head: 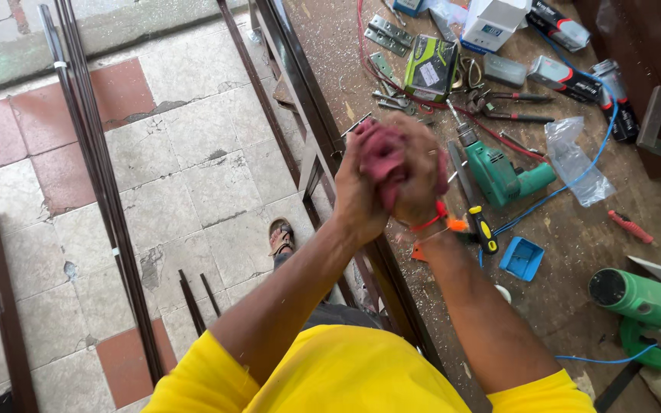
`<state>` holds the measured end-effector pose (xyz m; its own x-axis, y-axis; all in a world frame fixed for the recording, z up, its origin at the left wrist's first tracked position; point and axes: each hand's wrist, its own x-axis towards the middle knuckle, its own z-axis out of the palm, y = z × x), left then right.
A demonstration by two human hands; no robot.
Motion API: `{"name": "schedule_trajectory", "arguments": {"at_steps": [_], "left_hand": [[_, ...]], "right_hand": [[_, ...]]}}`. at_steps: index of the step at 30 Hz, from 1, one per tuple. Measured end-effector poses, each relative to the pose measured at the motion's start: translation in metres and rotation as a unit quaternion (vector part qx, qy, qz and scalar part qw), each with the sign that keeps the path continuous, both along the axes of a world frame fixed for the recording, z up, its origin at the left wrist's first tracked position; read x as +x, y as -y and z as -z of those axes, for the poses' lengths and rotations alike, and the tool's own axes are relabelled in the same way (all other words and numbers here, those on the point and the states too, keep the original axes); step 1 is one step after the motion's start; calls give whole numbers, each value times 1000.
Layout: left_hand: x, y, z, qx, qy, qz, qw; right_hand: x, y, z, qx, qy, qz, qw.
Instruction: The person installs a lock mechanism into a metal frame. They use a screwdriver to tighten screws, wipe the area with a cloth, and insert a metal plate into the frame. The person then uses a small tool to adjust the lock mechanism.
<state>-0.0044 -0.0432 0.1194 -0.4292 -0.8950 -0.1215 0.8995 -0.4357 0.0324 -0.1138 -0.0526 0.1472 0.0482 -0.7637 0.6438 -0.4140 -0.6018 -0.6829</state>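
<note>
left hand (pixel 357 195), right hand (pixel 415 180), clasping red cloth (pixel 382 157)

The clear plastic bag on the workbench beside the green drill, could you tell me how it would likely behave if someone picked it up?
The clear plastic bag looks crumpled and thin, so it would probably flop and sag rather than hold its shape. It seems nearly empty, so likely very light. It lies over the blue cable by the green drill, so lifting it might drag on that cable.

A workshop: a dusty workbench (pixel 575 252) strewn with a green drill (pixel 499 172), pliers (pixel 510 99), hinges (pixel 389 32) and metal frame bars (pixel 89 153).
</note>
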Motion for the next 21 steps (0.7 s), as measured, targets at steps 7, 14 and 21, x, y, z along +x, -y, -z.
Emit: {"name": "schedule_trajectory", "arguments": {"at_steps": [7, 14, 21], "left_hand": [[-3, 16, -27, -169, 507, 28, 845], [5, 37, 1, 21, 109, -44, 993], [8, 40, 16, 25, 67, -65, 995]], "right_hand": [[-42, 49, 13, 290, 138, 23, 947], [0, 79, -28, 113, -322, 21, 940], [67, 36, -56, -61, -331, -76, 939]]}}
